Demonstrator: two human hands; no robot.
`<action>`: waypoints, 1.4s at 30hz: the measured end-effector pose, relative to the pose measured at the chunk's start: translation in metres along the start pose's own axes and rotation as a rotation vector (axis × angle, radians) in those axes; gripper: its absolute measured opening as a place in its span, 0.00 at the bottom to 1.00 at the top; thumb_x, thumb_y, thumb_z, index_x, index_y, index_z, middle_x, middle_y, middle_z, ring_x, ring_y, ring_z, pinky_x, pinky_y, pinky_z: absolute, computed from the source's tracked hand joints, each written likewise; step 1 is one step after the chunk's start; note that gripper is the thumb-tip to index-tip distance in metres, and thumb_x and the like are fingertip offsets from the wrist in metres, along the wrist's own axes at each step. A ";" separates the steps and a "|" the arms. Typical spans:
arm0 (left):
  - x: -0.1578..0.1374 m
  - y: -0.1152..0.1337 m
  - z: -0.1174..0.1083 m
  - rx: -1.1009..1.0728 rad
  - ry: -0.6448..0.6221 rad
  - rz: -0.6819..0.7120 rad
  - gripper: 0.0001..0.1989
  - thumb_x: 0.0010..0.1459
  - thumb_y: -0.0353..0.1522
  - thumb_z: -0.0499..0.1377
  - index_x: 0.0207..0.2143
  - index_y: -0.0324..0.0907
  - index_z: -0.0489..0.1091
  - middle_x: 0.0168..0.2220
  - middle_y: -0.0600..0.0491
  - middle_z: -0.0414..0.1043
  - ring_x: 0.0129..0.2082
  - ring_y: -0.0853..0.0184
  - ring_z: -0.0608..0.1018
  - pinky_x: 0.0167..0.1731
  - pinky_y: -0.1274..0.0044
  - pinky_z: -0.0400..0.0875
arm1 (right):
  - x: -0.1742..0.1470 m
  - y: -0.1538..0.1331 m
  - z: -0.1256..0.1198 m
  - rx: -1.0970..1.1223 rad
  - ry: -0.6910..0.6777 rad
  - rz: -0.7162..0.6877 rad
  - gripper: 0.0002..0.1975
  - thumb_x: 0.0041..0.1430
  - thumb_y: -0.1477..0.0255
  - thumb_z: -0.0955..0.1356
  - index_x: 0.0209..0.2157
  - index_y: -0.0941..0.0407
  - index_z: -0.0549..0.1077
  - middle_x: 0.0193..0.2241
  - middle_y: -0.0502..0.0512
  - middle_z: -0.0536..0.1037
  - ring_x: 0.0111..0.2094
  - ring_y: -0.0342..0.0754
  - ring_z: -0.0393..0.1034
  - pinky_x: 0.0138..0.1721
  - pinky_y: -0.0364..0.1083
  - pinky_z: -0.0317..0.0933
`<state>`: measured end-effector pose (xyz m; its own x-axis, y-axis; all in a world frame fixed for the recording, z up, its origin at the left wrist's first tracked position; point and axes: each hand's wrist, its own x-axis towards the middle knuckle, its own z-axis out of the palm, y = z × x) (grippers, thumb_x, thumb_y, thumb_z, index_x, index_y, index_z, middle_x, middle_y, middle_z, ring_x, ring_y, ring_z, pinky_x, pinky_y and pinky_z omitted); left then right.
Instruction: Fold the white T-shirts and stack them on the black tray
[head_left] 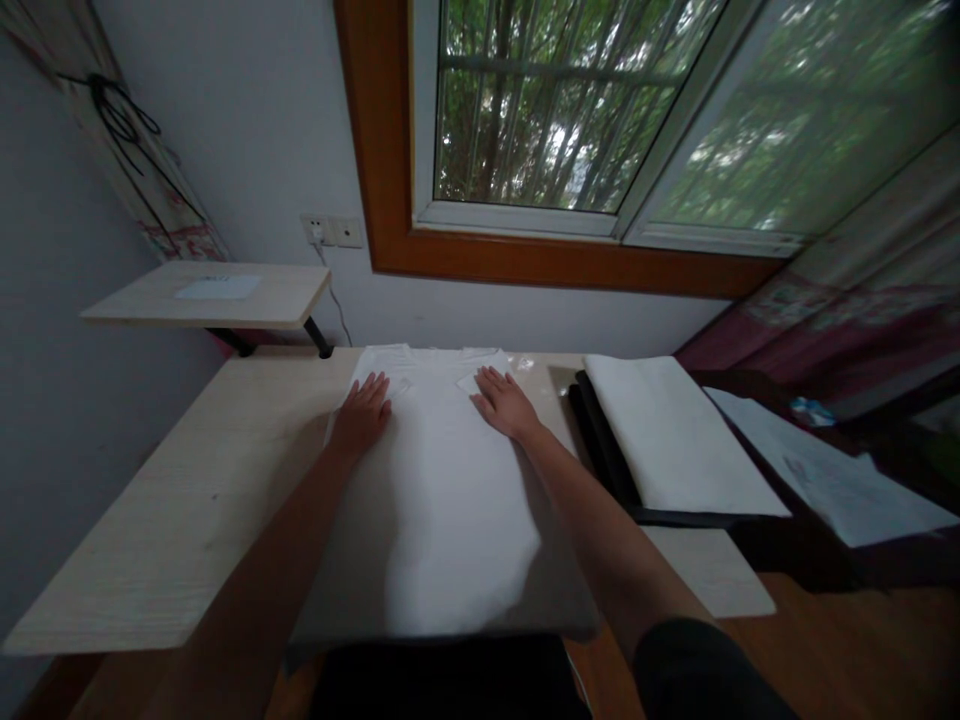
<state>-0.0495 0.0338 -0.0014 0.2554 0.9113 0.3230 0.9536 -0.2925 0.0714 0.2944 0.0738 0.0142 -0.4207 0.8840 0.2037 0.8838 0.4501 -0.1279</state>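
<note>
A white T-shirt point(442, 500) lies spread over the desk, its collar end toward the wall and its lower end reaching the front edge. On its upper left part my left hand point(363, 410) rests palm down, with the fingers stretched out. My right hand point(505, 402) lies flat on the upper right part, fingers extended and thumb apart. Near both hands, the sleeve parts look folded in over the shirt. Neither hand grips the cloth.
The pale wooden desk point(187, 470) stands against the wall below a window. A small raised shelf point(292, 295) with a paper point(219, 287) is at the back left. White folded sheets point(675, 430) lie on black material at the right. Beyond is another printed sheet point(832, 470).
</note>
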 end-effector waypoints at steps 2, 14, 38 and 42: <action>-0.003 -0.001 -0.001 -0.020 0.021 0.019 0.28 0.72 0.35 0.39 0.68 0.38 0.61 0.71 0.48 0.59 0.73 0.63 0.56 0.73 0.64 0.47 | -0.011 -0.003 -0.002 -0.004 0.017 0.004 0.30 0.75 0.59 0.55 0.70 0.59 0.60 0.73 0.61 0.53 0.74 0.52 0.43 0.73 0.56 0.38; -0.031 0.003 -0.013 0.052 -0.150 0.043 0.30 0.71 0.42 0.43 0.71 0.39 0.55 0.74 0.44 0.51 0.74 0.57 0.52 0.72 0.59 0.45 | -0.092 0.016 -0.004 -0.046 -0.068 0.062 0.34 0.74 0.54 0.54 0.72 0.59 0.55 0.74 0.60 0.49 0.75 0.53 0.41 0.73 0.59 0.39; -0.008 -0.018 0.006 0.058 -0.139 0.040 0.33 0.73 0.44 0.38 0.71 0.34 0.53 0.74 0.41 0.49 0.74 0.55 0.54 0.70 0.57 0.49 | -0.033 0.045 0.009 -0.068 -0.096 0.047 0.35 0.74 0.53 0.53 0.73 0.58 0.52 0.74 0.60 0.47 0.75 0.55 0.41 0.72 0.62 0.40; 0.000 -0.025 0.011 0.068 -0.108 0.058 0.32 0.73 0.44 0.39 0.71 0.35 0.53 0.73 0.42 0.50 0.74 0.56 0.53 0.71 0.59 0.47 | -0.024 0.052 0.012 -0.071 -0.089 0.040 0.34 0.74 0.54 0.53 0.73 0.57 0.52 0.74 0.59 0.48 0.74 0.55 0.42 0.72 0.62 0.41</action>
<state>-0.0720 0.0443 -0.0140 0.3228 0.9202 0.2213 0.9443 -0.3289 -0.0098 0.3483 0.0779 -0.0086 -0.3984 0.9104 0.1121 0.9113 0.4067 -0.0644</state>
